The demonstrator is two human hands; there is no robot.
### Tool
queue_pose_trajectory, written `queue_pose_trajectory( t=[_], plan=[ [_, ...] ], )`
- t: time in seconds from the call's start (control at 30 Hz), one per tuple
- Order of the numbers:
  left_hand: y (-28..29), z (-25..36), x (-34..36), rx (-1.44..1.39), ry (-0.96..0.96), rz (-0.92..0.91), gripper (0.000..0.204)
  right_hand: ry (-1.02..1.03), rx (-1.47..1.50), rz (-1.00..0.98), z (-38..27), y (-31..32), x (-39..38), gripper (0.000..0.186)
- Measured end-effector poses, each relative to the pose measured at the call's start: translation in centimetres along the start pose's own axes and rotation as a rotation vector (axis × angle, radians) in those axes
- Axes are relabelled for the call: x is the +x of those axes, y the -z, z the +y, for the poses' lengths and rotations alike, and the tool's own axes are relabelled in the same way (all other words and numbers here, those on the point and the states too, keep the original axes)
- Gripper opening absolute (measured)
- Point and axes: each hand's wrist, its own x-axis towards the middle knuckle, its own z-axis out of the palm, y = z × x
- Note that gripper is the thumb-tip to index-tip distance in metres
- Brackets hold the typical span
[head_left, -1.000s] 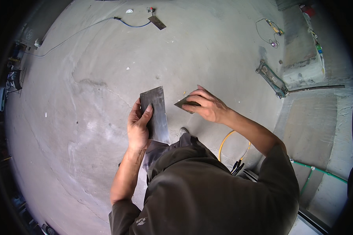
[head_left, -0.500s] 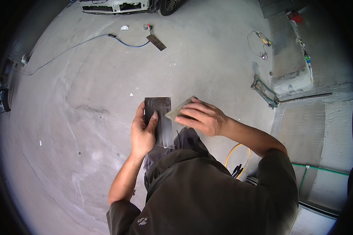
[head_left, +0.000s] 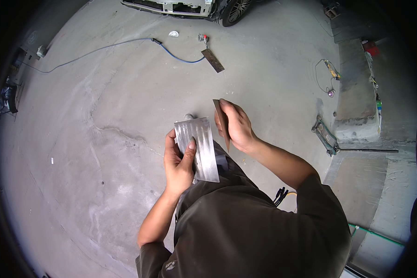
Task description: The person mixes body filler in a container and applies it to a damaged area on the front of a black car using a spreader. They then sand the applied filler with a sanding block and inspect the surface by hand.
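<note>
Now left hand [head_left: 178, 160] gripping a flat shiny metal plate [head_left: 198, 146] by its near edge, thumb lying across its face, right hand [head_left: 236, 125] just beside it pinching a thin brown blade-like strip [head_left: 221, 121] edge-on, concrete floor [head_left: 102, 139] lying beneath both.

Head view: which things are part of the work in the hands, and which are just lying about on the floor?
In hand:
left hand holding metal sheet
right hand holding thin sheet piece

Lying about:
blue cable
flat strip
car wheel
metal frame
</note>
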Motion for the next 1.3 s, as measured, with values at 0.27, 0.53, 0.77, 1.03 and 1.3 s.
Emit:
queue_pose_trajectory(
  t=[0.27, 0.53, 0.77, 1.03, 1.3],
  plan=[
    [5.0, 3.4, 14.5, -0.021, -0.019, 0.237, 0.036, 0.493, -1.047, -0.357, -0.1, -1.0, 18.7, 0.047],
    [5.6, 8.6, 29.6, 0.168, -0.041, 0.295, 0.037, 1.208, -0.858, -0.510, -11.2, -6.5, 28.0, 0.056],
    [7.4, 10.7, 35.2, -0.184, 0.237, -0.283, 0.050, 0.401, -0.879, -0.136, -14.2, -4.6, 43.2, 0.059],
    [14.1, 11.6, 51.4, -0.348, 0.239, -0.171, 0.073, 0.234, -0.347, -0.567, -14.8, -7.3, 49.0, 0.045],
    [15.5, 11.3, 60.5, 0.022, 0.049, -0.469, 0.073, 0.203, 0.351, 0.116, -15.3, -18.7, 54.7, 0.031]
  ],
)
